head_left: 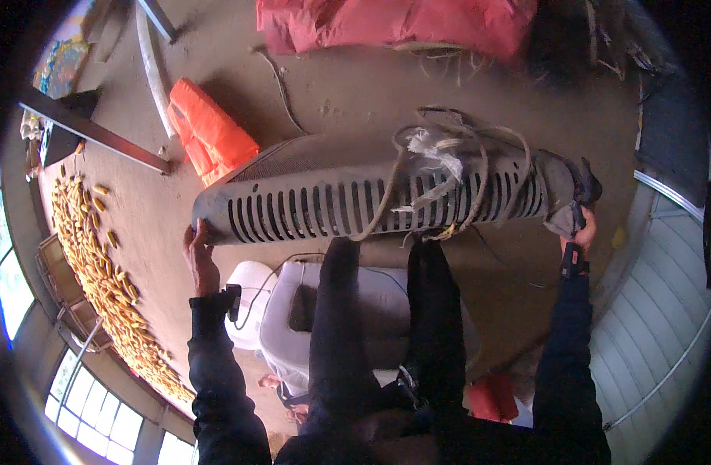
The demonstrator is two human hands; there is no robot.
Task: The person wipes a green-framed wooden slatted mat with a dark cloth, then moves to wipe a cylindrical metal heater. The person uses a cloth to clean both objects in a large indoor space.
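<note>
We are holding a long grey slotted casing (348, 172) crosswise in front of our knees; whether the floor (355, 93) is bearing any of its weight, we cannot tell. Our left hand (201, 260) is pinching the casing's left end, the thumb and fingers drawn in along its edge. Our right hand (585, 229) is closing around the opposite end, with some fingers hidden from view.

As far as we are seeing, the hold at both ends is looking complete, while the casing is not yet being let go. A rope (387, 192) is looping loosely over its right half, tangled with a torn white strip (441, 159), and neither hand is touching these. Behind the casing an orange bag (208, 128) is lying near its left end, and a white container (386, 302) is standing by our legs (437, 310).
</note>
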